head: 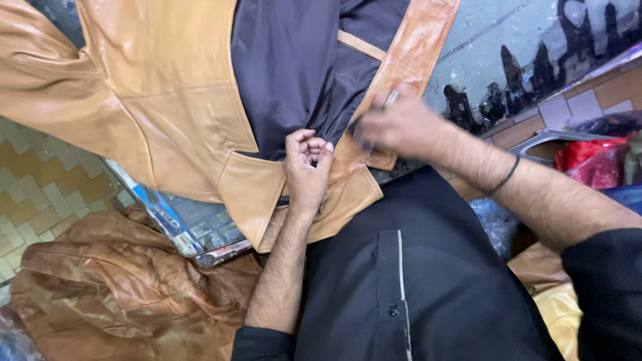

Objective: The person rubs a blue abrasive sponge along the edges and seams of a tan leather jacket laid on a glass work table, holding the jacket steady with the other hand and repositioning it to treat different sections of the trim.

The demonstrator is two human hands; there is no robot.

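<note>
Tan leather jacket [167, 100] lies open on the surface, dark lining [294, 73] up. Left hand [306, 164], grip closed, pinches lining at the hem. Right hand [401, 124], at 2 o'clock from the left, is blurred; grip is closed on a thin metal tool [391, 99]. Risk: the tool tip slips and nicks lining or left fingers. Brown jacket [114, 287] lies at 7 o'clock.

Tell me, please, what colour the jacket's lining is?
The lining is dark navy, seen in the head view.
</note>
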